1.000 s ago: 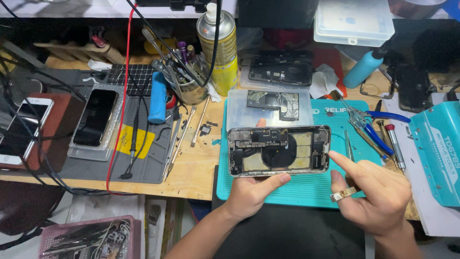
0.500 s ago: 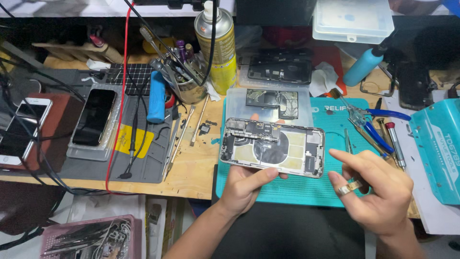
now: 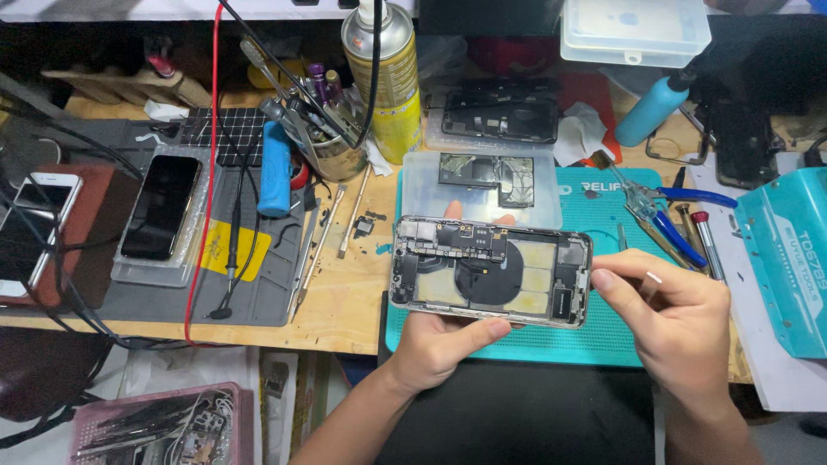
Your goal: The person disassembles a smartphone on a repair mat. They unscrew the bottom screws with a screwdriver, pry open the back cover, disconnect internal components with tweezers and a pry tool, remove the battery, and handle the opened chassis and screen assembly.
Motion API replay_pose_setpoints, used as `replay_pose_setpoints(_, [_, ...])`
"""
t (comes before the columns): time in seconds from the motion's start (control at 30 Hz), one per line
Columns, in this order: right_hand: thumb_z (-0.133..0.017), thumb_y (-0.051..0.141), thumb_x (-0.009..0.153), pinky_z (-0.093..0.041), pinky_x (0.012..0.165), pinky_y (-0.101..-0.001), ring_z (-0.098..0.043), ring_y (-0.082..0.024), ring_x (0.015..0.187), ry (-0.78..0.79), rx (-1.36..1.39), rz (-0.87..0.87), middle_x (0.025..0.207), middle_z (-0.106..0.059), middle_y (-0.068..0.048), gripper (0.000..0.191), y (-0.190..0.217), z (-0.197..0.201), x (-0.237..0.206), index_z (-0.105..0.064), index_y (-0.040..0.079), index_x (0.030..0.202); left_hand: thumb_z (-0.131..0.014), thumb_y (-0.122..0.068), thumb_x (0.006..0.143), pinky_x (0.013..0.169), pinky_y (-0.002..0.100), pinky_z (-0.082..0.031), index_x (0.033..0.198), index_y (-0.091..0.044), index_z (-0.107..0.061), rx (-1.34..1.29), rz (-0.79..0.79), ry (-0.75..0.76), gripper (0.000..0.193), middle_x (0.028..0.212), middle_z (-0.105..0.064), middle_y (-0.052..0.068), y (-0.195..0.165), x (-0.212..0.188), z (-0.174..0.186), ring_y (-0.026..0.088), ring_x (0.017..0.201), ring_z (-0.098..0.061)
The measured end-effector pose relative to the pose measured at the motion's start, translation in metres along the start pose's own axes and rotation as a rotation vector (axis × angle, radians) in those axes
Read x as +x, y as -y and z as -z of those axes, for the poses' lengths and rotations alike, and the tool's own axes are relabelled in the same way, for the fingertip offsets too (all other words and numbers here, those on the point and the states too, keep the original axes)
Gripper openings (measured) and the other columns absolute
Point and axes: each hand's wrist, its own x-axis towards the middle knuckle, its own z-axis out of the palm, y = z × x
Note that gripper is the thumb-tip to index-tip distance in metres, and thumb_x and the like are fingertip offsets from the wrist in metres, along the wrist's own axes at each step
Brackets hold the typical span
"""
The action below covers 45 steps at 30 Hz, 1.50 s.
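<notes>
The left hand (image 3: 439, 340) grips the opened phone (image 3: 491, 271) from below, lifted level over the teal mat (image 3: 603, 331) at the bench's front edge. The right hand (image 3: 676, 323) pinches a thin tool (image 3: 653, 277) at the phone's right end.

The opened silver-framed smartphone body (image 3: 491, 271), back cover off, shows its dark circuit board, round black coil and pale battery; it lies lengthwise, lifted, slightly tilted.
</notes>
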Motion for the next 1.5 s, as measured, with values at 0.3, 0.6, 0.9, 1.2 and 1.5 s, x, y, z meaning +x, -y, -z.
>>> replay_pose_setpoints(0.3, [-0.072, 0.0, 0.096, -0.04, 0.065, -0.0177, -0.053, -0.002, 0.073, -0.025, 0.097, -0.041, 0.085, -0.069, -0.002, 0.015, -0.013, 0.001, -0.002, -0.076, -0.005, 0.109, -0.066, 0.014, 0.09, 0.127, 0.041, -0.037, 0.17, -0.014, 0.007, 0.037, -0.006, -0.01, 0.112, 0.172, -0.027, 0.021, 0.005, -0.002, -0.001, 0.027, 0.155, -0.038])
replay_pose_setpoints(0.6, [-0.07, 0.001, 0.096, -0.039, 0.062, -0.018, -0.053, -0.002, 0.071, -0.013, 0.091, -0.031, 0.085, -0.069, -0.002, 0.014, -0.006, 0.001, -0.002, -0.075, -0.005, 0.108, -0.067, 0.014, 0.09, 0.126, 0.042, -0.038, 0.17, -0.014, 0.007, 0.04, -0.007, -0.009, 0.113, 0.172, -0.028, 0.021, 0.006, -0.001, -0.001, 0.028, 0.154, -0.039])
replay_pose_setpoints(0.9, [-0.071, 0.002, 0.096, -0.034, 0.058, -0.0188, -0.047, -0.002, 0.066, -0.009, 0.075, -0.021, 0.08, -0.066, -0.001, 0.014, -0.009, 0.002, -0.002, -0.076, -0.004, 0.108, -0.067, 0.014, 0.089, 0.127, 0.042, -0.037, 0.17, -0.014, 0.007, 0.004, -0.003, -0.007, 0.114, 0.172, -0.028, 0.021, 0.007, -0.001, 0.0, 0.028, 0.155, -0.038])
replay_pose_setpoints(1.2, [-0.072, 0.002, 0.097, -0.035, 0.058, -0.0194, -0.05, -0.003, 0.067, -0.011, 0.055, -0.066, 0.08, -0.067, -0.003, 0.015, -0.007, 0.001, -0.002, -0.076, -0.005, 0.109, -0.068, 0.016, 0.087, 0.126, 0.042, -0.039, 0.17, -0.016, 0.007, -0.003, 0.001, -0.003, 0.116, 0.173, -0.026, 0.02, 0.008, -0.001, 0.0, 0.027, 0.155, -0.038])
replay_pose_setpoints(1.5, [-0.069, -0.004, 0.091, -0.03, 0.062, -0.0158, -0.042, 0.001, 0.069, 0.025, 0.165, -0.04, 0.08, -0.052, 0.006, 0.039, 0.001, -0.001, -0.001, -0.068, -0.004, 0.13, -0.069, 0.014, 0.088, 0.127, 0.039, -0.037, 0.171, -0.014, 0.009, 0.044, 0.018, 0.008, 0.118, 0.175, -0.025, 0.019, 0.007, -0.001, 0.0, 0.025, 0.155, -0.037])
